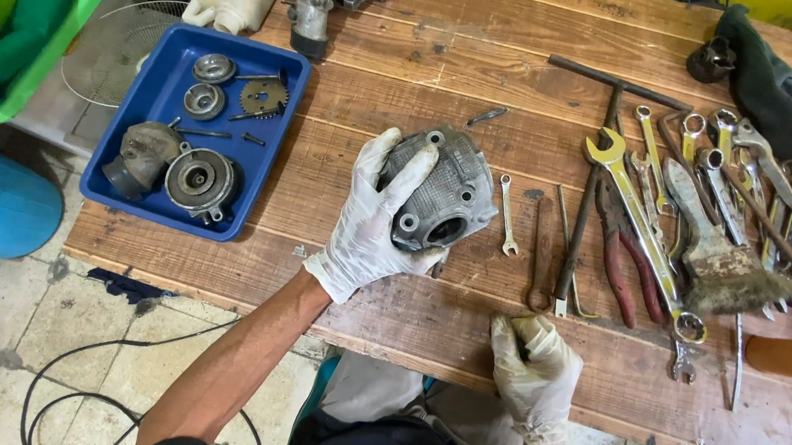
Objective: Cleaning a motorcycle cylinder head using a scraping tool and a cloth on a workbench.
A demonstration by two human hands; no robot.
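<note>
Fingers (390,172) of our left hand (368,225) spread, gripping grey engine casting (448,194); right hand (533,373) curled on bench (406,58) edge. Blue tray (277,142) left, wrenches (640,210) right.

wooden bench (442,60), blue tray (161,98), wrenches (639,219), brush (719,261)

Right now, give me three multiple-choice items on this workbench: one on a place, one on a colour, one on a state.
1. Where does the blue tray lie relative to the grey engine casting?
A. to its left
B. to its right
C. underneath it

2. What colour are the pliers' handles?
A. green
B. red
C. white

3. What is the left hand doing?
A. lying flat on the table
B. gripping a wrench
C. holding the casting

Answers:
1 A, the tray sits at the table's left end.
2 B, both handles show red.
3 C, its gloved fingers wrap the casting, while the right hand rests fisted at the table edge.
</note>
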